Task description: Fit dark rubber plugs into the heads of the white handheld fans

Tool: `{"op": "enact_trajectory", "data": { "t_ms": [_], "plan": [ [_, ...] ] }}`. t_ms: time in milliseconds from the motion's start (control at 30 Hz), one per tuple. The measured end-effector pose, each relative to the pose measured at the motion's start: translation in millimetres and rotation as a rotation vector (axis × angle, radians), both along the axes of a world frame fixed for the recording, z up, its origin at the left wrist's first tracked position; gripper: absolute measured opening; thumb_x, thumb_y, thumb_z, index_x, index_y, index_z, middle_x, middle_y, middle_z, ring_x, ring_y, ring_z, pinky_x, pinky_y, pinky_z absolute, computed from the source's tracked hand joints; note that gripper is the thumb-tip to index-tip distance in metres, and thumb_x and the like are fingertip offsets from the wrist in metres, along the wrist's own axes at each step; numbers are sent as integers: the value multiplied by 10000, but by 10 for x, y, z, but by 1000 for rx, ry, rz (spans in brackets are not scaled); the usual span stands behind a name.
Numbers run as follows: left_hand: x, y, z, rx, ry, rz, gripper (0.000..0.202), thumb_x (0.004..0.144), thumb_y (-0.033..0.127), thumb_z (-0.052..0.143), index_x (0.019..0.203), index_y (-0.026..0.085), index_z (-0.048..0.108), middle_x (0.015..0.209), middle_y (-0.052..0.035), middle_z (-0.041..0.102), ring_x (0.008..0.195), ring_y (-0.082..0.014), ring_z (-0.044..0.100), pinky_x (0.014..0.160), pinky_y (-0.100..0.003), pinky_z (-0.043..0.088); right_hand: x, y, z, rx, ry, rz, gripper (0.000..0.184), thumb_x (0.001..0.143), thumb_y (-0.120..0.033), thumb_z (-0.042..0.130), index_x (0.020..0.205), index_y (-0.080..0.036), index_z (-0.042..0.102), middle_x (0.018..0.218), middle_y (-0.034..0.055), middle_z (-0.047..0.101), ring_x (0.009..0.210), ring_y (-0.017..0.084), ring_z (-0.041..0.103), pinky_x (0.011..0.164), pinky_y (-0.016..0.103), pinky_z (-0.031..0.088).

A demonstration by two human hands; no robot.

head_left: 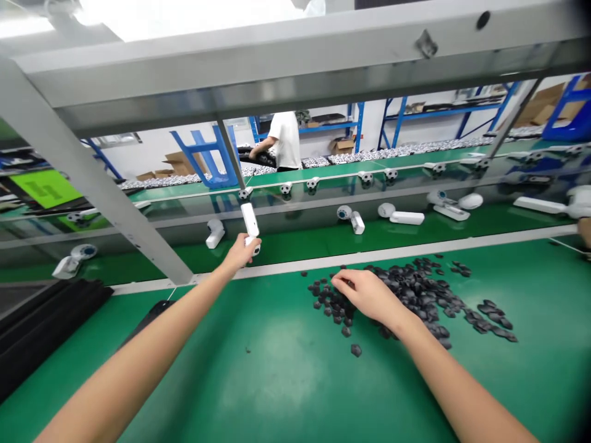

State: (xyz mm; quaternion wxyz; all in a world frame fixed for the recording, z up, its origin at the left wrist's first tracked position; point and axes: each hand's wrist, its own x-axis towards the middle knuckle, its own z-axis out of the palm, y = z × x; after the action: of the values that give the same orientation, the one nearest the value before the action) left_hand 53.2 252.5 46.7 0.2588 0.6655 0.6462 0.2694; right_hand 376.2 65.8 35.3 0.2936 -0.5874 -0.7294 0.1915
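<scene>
My left hand (242, 251) is closed round the ball end of a white plastic part with a flat oblong arm (250, 219), just above the belt's near edge. Part of a black-and-white ball pattern peeks out below the fingers. On the green worktop, my right hand (364, 294) is at the left side of a pile of small black pentagon pieces (415, 289). Its thumb and forefinger are pinched together at the pieces; whatever lies between the fingertips is hidden. Several loose pentagons (356, 350) are scattered near that hand.
More white ball-ended parts (406, 218) lie along the green belt (305, 243) beyond the pale rail. A grey metal post (115, 178) slants down on the left. Black foam strips (50, 332) lie at the left. A person (287, 140) in white stands across the line.
</scene>
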Motion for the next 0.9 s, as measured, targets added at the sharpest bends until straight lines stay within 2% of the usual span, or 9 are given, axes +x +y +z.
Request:
{"op": "enact_trajectory", "data": {
  "t_ms": [133,233,300,367,467,567,667,800,900],
  "plan": [
    [-74,413,117,-4,269,44,387,998,380,648,1314,160,609,1312,-121,634,1126,-266,657,943,-478,577,-20,-28,-16,5,-79,61,322,1051,-362,498,1073,-244,797,1087,74,783,979,250,715,843,335,521],
    [-75,591,130,-30,419,41,385,998,385,647,1309,159,619,1332,-126,632,1168,-282,645,977,-505,560,-59,-42,-70,9,-180,78,318,1057,-307,492,1160,-262,789,1138,86,748,1010,252,704,848,339,547],
    [-53,685,142,-14,494,43,392,998,390,646,1317,165,618,1358,-127,620,1193,-287,633,1003,-519,544,-107,-40,-136,47,-251,77,337,1058,-299,496,1277,-255,748,1247,115,704,1119,286,670,907,383,553],
    [-41,763,166,42,554,53,411,995,397,647,1338,174,609,1413,-131,586,1252,-305,598,1044,-548,511,-187,-33,-223,98,-297,79,408,1062,-333,496,1420,-213,654,1449,156,599,1335,344,552,1053,471,501],
    [-84,845,213,128,613,99,454,991,402,647,1384,184,581,1489,-137,525,1337,-337,531,1097,-593,455,-371,-30,-363,89,-301,89,610,1076,-459,447,1573,-105,457,1678,195,320,1560,372,256,1241,554,292],
    [-208,880,240,140,629,179,468,991,385,650,1405,187,563,1497,-136,516,1338,-337,530,1100,-594,453,-593,-48,-470,6,-264,97,801,1058,-611,381,1618,-41,335,1705,207,198,1591,359,154,1288,545,181],
    [-368,890,222,92,605,245,447,994,368,651,1390,179,571,1444,-136,559,1273,-318,583,1048,-561,509,-785,-98,-509,-43,-233,115,910,1009,-727,353,1633,-66,312,1708,194,157,1595,373,103,1291,583,124],
    [-515,890,132,-12,531,261,409,996,358,653,1354,170,592,1374,-124,606,1182,-281,638,986,-507,560,-943,-226,-439,-99,-204,171,893,976,-778,364,1649,-193,312,1724,117,109,1594,395,43,1271,659,58],
    [-538,890,53,-78,469,273,388,995,358,656,1327,163,607,1333,-118,629,1143,-268,656,958,-487,576,-975,-320,-339,-93,-166,351,851,995,-750,370,1657,-222,286,1728,94,93,1600,370,4,1274,656,41]
  ]
}}
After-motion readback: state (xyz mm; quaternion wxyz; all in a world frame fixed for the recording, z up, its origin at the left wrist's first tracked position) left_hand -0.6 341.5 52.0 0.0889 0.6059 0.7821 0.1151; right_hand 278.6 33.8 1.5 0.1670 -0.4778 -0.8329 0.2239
